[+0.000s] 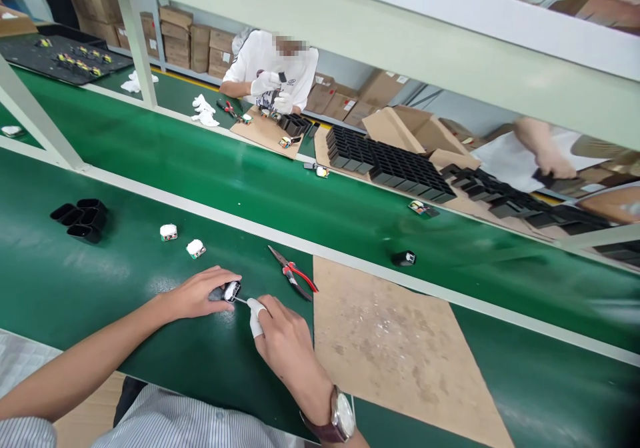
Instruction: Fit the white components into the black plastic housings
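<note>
Striped shirt, black case held crosswise, white-filled end facing right

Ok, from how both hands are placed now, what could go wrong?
The thin tool in the right hand might slip and jab the left hand, whose bare fingers are close by. Its tip could also scratch the white-topped insert in the black housing. A reach forward might knock the pliers.

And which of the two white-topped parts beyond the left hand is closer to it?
The right white-topped part; the other lies farther left, away from the left hand.
</note>
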`<state>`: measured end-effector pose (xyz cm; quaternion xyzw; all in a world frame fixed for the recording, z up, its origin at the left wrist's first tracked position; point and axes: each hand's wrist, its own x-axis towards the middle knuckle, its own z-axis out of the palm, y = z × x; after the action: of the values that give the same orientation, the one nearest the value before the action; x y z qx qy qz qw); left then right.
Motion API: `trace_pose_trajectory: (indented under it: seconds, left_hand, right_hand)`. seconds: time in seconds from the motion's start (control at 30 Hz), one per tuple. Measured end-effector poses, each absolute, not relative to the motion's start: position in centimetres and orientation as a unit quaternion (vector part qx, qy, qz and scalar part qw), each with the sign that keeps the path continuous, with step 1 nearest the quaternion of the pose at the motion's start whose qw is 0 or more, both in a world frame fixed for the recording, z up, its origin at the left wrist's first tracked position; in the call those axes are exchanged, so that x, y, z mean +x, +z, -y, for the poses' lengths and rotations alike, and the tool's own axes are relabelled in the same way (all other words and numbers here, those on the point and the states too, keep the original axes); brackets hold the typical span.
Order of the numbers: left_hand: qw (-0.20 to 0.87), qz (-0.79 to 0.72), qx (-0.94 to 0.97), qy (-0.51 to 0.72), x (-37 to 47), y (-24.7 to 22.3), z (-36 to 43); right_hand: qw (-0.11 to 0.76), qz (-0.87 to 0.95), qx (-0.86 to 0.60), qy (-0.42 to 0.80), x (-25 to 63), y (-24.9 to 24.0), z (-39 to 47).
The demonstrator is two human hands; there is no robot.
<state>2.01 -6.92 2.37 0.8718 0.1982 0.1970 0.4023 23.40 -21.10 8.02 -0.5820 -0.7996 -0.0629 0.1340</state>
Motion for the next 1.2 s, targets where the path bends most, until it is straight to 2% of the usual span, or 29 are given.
trace_pose_trajectory:
  seconds: [0.5, 0.87, 1.2]
  left_hand:
    - [0.397, -0.169, 0.876, 0.216, 1.9, 1.5, 6.7]
    - [0.405, -0.165, 0.871, 0.224, 1.9, 1.3, 6.8]
    - [0.402, -0.162, 0.878, 0.206, 1.9, 2.5, 6.9]
  right_hand:
    - [-0.003, 0.811, -0.584, -0.049, 21.8, 10.9, 19.7]
    - [0.068, 0.799, -0.598, -0.007, 23.2, 10.8, 19.6]
    - [0.093, 0.808, -0.581, 0.015, 23.4, 10.0, 19.2]
